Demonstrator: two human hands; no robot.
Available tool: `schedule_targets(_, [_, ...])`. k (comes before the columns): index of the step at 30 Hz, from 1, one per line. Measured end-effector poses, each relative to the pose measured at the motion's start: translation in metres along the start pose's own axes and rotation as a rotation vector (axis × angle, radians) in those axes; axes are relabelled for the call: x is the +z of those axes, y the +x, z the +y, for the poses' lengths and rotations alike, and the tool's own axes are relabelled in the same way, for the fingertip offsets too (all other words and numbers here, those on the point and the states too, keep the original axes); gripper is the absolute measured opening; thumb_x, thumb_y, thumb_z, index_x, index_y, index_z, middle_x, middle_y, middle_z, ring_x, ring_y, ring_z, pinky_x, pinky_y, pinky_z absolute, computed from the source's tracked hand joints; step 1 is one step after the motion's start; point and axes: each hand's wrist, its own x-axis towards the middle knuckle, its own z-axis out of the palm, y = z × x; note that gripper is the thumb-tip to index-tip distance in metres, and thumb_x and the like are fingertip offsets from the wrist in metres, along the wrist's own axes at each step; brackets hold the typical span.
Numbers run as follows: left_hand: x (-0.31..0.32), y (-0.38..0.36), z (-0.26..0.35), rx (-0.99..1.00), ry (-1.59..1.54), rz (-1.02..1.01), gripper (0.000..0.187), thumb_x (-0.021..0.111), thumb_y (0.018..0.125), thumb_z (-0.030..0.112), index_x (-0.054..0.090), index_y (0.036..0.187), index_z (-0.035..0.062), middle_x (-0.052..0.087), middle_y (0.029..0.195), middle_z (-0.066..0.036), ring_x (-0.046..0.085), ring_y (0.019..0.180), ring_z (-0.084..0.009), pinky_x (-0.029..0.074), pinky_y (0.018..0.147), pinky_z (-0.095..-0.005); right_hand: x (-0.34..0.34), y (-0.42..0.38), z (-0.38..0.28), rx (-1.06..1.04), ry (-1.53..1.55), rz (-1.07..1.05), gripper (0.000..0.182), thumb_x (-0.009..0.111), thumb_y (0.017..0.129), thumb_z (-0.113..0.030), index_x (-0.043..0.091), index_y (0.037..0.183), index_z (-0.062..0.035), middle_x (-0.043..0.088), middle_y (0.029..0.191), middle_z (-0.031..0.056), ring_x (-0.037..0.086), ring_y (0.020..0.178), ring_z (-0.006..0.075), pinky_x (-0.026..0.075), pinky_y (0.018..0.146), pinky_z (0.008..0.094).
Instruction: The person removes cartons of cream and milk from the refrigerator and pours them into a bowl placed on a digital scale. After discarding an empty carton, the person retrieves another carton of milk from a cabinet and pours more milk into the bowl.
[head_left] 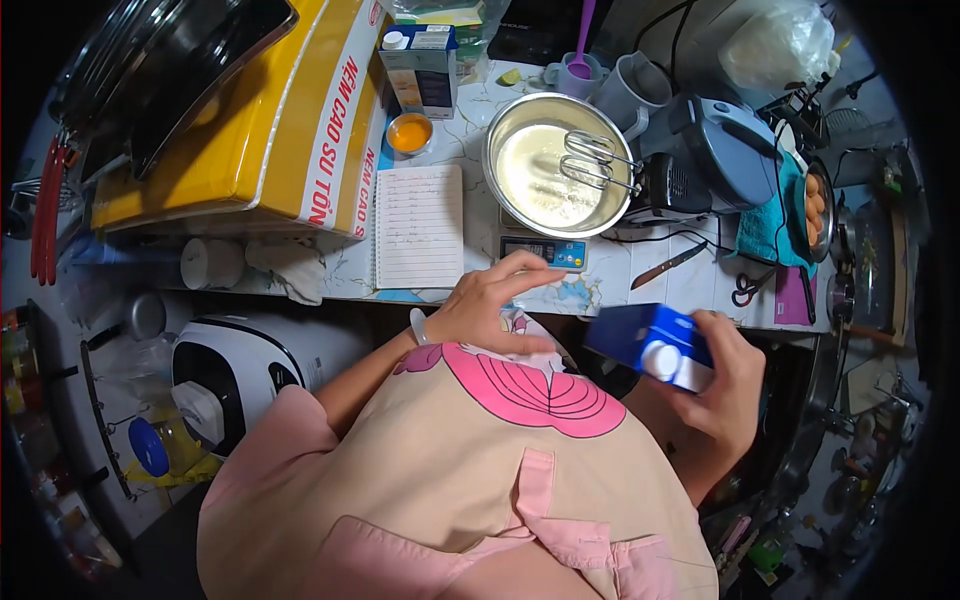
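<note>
Left hand (490,308): fingers loosely spread, nothing held, near the digital kitchen scale (545,253). Carton (622,336): tilted before the worktop (700,290); weight dependent on fill, smooth walls probably easily dented, best gripped around the sides; blue, white-capped. Right hand (738,385): partly closed, the carton being held between thumb and fingers.

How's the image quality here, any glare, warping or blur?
Head view: wide-lens bowing, with black corners; bright highlights on the steel bowl and yellow box; the blue carton in the right hand looks slightly soft; handwriting on the notebook too small to read.
</note>
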Motion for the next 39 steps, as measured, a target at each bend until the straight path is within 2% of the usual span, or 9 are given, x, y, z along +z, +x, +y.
schedule_targets(6, [-0.029,-0.021,0.000,0.044,0.326,0.078,0.058,0.084,0.060,0.036,0.061,0.104,0.0063,0.066,0.081,-0.009,0.067,0.070,-0.0305,0.053,0.063,-0.0363,0.054,0.062,-0.041,-0.371,0.330,-0.011,0.056,0.081,0.068,-0.040,0.058,0.104,-0.0030,0.059,0.084,0.0116,0.063,0.071,0.0283,0.048,0.057,0.0349])
schedule_targets(10, [-0.037,-0.054,0.010,0.033,0.592,0.194,0.049,0.082,0.063,0.035,0.059,0.096,0.0075,0.066,0.078,-0.011,0.067,0.069,-0.0318,0.052,0.061,-0.0378,0.086,0.061,-0.054,-0.163,0.366,0.358,0.045,0.075,0.076,-0.043,0.061,0.091,-0.0025,0.060,0.073,0.0117,0.063,0.063,0.0276,0.047,0.051,0.0355])
schedule_targets(14, [-0.030,-0.070,0.022,-0.186,0.671,0.263,0.038,0.076,0.069,0.029,0.059,0.095,0.0072,0.065,0.077,-0.011,0.066,0.067,-0.0317,0.051,0.059,-0.0381,0.098,0.061,-0.068,-0.038,0.015,-0.065,0.041,0.071,0.080,-0.042,0.060,0.073,-0.0029,0.057,0.057,0.0105,0.060,0.051,0.0281,0.044,0.044,0.0355])
schedule_targets(19, [-0.022,-0.073,0.026,-0.385,0.745,0.300,0.027,0.073,0.072,0.023,0.059,0.090,0.0077,0.065,0.075,-0.011,0.065,0.065,-0.0322,0.050,0.058,-0.0390,0.105,0.064,-0.082,-0.084,0.026,-0.027,0.039,0.066,0.084,-0.033,0.051,0.060,-0.0059,0.055,0.051,0.0083,0.056,0.045,0.0276,0.041,0.044,0.0375])
schedule_targets(26, [-0.050,-0.078,0.000,-0.175,0.608,0.158,0.026,0.072,0.072,0.019,0.058,0.091,0.0086,0.064,0.073,-0.011,0.065,0.066,-0.0320,0.050,0.058,-0.0397,0.117,0.081,-0.074,-0.827,0.082,0.058,0.041,0.068,0.082,-0.038,0.047,0.062,-0.0086,0.049,0.055,0.0057,0.054,0.047,0.0226,0.041,0.043,0.0357])
schedule_targets(30, [-0.063,-0.068,0.005,-0.113,0.533,0.074,0.033,0.076,0.067,0.020,0.057,0.092,0.0093,0.065,0.074,-0.011,0.065,0.067,-0.0313,0.050,0.058,-0.0396,0.115,0.102,-0.073,-1.070,0.038,0.148,0.043,0.062,0.086,-0.040,0.049,0.064,-0.0054,0.048,0.054,0.0054,0.054,0.045,0.0217,0.043,0.043,0.0348])
schedule_targets(35, [-0.050,-0.069,0.006,-0.231,0.564,0.116,0.044,0.082,0.063,0.029,0.057,0.093,0.0081,0.064,0.073,-0.013,0.066,0.068,-0.0335,0.051,0.059,-0.0410,0.109,0.093,-0.081,-1.012,-0.045,0.090,0.043,0.063,0.086,-0.039,0.049,0.061,-0.0070,0.050,0.054,0.0066,0.054,0.045,0.0226,0.042,0.043,0.0354])
schedule_targets(38, [-0.032,-0.064,0.015,-0.471,0.754,0.198,0.050,0.084,0.061,0.034,0.058,0.094,0.0067,0.064,0.071,-0.014,0.065,0.067,-0.0351,0.051,0.059,-0.0420,0.093,0.095,-0.093,-0.275,-0.102,-0.139,0.051,0.057,0.088,-0.045,0.056,0.056,-0.0054,0.057,0.052,0.0103,0.057,0.044,0.0259,0.042,0.041,0.0366])
schedule_targets(39, [-0.027,-0.059,0.022,-0.498,0.778,0.258,0.052,0.084,0.060,0.036,0.058,0.094,0.0058,0.064,0.070,-0.015,0.065,0.066,-0.0358,0.051,0.058,-0.0426,0.094,0.099,-0.092,-0.273,-0.106,-0.138,0.051,0.057,0.088,-0.045,0.056,0.056,-0.0054,0.057,0.052,0.0103,0.057,0.044,0.0259,0.042,0.041,0.0366])
